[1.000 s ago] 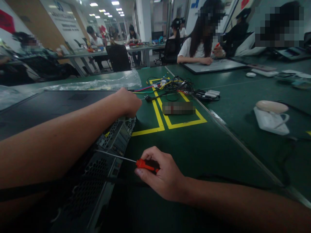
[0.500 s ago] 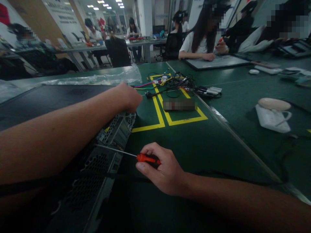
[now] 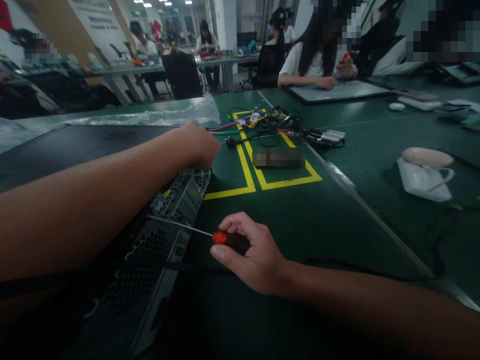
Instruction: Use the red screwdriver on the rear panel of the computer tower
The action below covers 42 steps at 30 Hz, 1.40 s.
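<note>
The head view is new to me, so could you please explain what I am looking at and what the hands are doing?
There is no robot here: the pictures come from one camera worn on a person's head, looking forward and down. The bare hands in front are that person's own. The right hand holds a screwdriver, its shaft reaching to the back of a computer case. The left hand is at the case's far edge; its fingertips are hidden.

The green table also bears yellow tape, a tangle of cables, a black plug and clear plastic wrap. Across it sits another person, seemingly busy with separate work.
</note>
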Each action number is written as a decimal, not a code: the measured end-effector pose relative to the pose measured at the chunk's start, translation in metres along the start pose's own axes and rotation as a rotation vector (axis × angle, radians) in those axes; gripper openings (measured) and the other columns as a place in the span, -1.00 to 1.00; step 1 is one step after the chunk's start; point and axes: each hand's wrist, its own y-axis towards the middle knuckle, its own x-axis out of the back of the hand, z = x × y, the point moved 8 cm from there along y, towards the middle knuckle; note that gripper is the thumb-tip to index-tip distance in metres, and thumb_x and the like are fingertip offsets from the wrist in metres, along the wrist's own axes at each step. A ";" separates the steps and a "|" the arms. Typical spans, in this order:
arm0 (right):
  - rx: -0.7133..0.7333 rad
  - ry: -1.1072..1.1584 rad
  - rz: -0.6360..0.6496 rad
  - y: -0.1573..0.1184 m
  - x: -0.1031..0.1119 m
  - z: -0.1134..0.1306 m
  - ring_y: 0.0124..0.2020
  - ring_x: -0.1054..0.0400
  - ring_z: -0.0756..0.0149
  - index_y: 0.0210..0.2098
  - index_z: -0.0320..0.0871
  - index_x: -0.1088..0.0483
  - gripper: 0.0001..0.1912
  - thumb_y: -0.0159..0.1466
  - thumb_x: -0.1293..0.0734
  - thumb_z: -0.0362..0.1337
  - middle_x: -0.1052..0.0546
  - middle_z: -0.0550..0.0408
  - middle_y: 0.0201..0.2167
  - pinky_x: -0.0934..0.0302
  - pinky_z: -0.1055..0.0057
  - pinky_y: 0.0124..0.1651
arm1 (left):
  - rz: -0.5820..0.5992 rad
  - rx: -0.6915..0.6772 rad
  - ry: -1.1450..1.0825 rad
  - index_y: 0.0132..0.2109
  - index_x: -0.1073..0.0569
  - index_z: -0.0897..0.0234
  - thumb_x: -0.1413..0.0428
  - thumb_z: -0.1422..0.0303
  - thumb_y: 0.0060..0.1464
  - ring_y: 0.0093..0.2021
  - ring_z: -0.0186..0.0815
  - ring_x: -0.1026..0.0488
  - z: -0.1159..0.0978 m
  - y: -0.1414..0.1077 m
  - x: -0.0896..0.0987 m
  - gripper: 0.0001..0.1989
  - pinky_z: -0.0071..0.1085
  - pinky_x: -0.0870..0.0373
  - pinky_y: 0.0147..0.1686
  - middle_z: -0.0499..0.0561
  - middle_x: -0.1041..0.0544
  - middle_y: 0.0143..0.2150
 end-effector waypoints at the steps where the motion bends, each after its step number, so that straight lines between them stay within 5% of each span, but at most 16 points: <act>1: 0.000 -0.009 -0.001 0.000 0.000 0.000 -0.48 -0.28 0.43 -0.16 -0.13 -0.33 -0.77 0.26 -0.42 -0.23 -0.42 0.22 -0.43 -0.16 0.47 -0.42 | -0.010 0.006 -0.026 0.01 -0.63 0.23 -0.15 0.39 -0.02 0.02 0.05 -0.47 0.000 0.000 0.000 -0.60 0.03 -0.30 0.06 0.23 -0.61 -0.02; 42: 0.005 0.022 0.002 0.000 -0.001 -0.002 -0.43 -0.35 0.38 -0.18 -0.15 -0.35 -0.84 0.32 -0.40 -0.25 -0.46 0.15 -0.38 -0.25 0.41 -0.36 | 0.013 0.028 0.063 0.11 -0.58 0.17 -0.14 0.33 -0.01 0.05 0.00 -0.47 0.001 0.001 -0.002 -0.51 -0.03 -0.34 0.06 0.17 -0.63 0.00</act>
